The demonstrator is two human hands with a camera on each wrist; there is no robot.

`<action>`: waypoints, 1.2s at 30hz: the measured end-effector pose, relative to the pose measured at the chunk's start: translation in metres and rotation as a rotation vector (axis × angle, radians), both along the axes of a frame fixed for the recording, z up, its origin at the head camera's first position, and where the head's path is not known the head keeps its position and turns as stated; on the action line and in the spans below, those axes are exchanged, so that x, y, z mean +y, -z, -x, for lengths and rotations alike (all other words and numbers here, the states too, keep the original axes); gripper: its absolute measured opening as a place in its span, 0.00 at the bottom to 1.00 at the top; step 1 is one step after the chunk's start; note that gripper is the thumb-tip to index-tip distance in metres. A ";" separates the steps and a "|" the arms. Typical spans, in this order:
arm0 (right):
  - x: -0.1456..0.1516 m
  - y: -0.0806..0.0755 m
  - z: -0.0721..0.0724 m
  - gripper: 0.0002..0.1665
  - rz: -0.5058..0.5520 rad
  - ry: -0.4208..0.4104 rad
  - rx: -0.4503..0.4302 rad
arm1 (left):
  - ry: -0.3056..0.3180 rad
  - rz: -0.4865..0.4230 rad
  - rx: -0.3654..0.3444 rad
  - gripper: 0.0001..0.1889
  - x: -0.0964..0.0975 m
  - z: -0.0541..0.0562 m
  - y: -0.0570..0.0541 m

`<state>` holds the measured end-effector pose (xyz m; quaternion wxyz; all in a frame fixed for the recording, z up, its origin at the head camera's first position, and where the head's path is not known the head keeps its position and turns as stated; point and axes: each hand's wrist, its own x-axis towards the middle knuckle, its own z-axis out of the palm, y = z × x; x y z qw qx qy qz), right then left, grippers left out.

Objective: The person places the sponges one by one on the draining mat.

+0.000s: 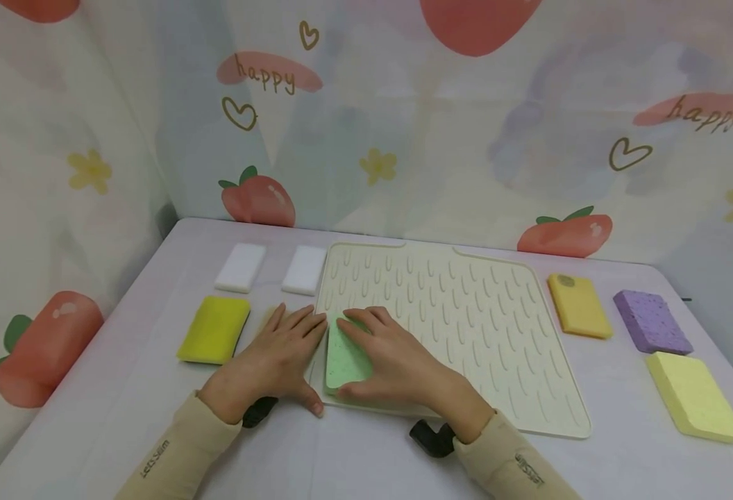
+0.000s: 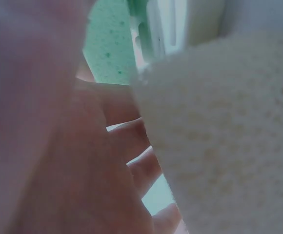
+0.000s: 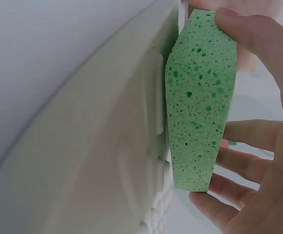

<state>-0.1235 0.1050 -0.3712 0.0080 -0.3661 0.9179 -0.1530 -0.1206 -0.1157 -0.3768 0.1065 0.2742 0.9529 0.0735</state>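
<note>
A green sponge (image 1: 346, 357) lies on the left edge of a cream ridged mat (image 1: 466, 305). My right hand (image 1: 398, 354) holds it, thumb at the near end and curved fingers at the far end; pores on the sponge's side (image 3: 200, 102) show in the right wrist view. Just left of the mat, my left hand (image 1: 279, 354) rests over a beige sponge (image 2: 224, 131), its fingers fairly straight and its thumb stretched out toward me. In the head view that hand hides most of the beige sponge.
Two white sponges (image 1: 240, 267) (image 1: 304, 269) lie behind my left hand, and a bright yellow sponge (image 1: 214, 330) to its left. Right of the mat are an orange-yellow sponge (image 1: 579, 305), a purple sponge (image 1: 652, 321) and a pale yellow sponge (image 1: 696, 396). A printed curtain (image 1: 404, 104) closes off the back.
</note>
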 end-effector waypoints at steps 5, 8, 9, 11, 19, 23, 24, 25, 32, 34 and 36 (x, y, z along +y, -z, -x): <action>-0.004 0.003 0.004 0.54 -0.007 -0.005 -0.031 | -0.001 -0.001 -0.010 0.68 0.000 0.001 0.000; -0.004 0.005 0.004 0.54 -0.008 0.004 -0.061 | 0.000 0.000 -0.010 0.68 0.000 0.001 0.001; -0.004 0.006 0.004 0.54 -0.008 0.009 -0.068 | 0.001 -0.002 -0.009 0.68 0.000 0.001 0.001; -0.003 0.006 0.003 0.55 -0.006 0.020 -0.079 | 0.004 -0.008 -0.005 0.68 0.000 0.001 0.001; -0.005 0.007 0.000 0.55 0.005 0.041 -0.097 | -0.002 -0.010 -0.009 0.68 0.000 0.001 0.000; -0.005 0.008 0.001 0.55 -0.011 0.042 -0.092 | 0.000 -0.009 -0.009 0.68 0.001 0.001 0.001; -0.005 0.008 0.001 0.55 -0.012 0.039 -0.096 | 0.000 -0.009 -0.009 0.68 0.001 0.001 0.001; -0.004 0.008 0.001 0.55 -0.012 0.035 -0.101 | 0.000 -0.007 -0.008 0.68 0.000 0.001 0.001; 0.004 0.002 -0.001 0.52 0.029 0.014 -0.179 | -0.005 0.003 -0.011 0.68 0.001 0.001 0.001; 0.007 -0.001 -0.001 0.51 0.042 0.021 -0.182 | -0.009 0.003 -0.014 0.68 0.001 0.001 0.001; 0.011 -0.002 0.000 0.49 0.053 0.025 -0.168 | -0.012 0.001 -0.015 0.68 0.001 0.001 0.001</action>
